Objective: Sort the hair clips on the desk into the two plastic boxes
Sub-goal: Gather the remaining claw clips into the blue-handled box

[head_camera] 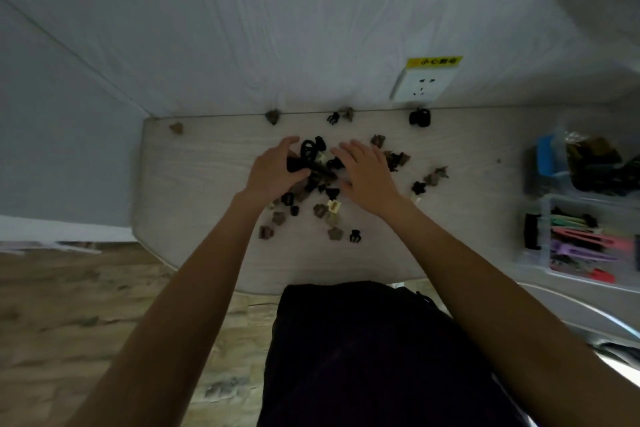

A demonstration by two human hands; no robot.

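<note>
Several small black, brown and cream hair clips lie scattered in a heap at the middle of the pale wooden desk. My left hand curls around a bunch of black clips at the top of the heap. My right hand lies flat, fingers spread, over the heap's right side. Two clear plastic boxes stand at the desk's right edge: the far box holds dark claw clips, the near box holds long pastel clips.
Stray clips lie along the wall, with a larger black one below a white wall socket. More clips sit right of my right hand. The desk's left edge drops to a wooden floor.
</note>
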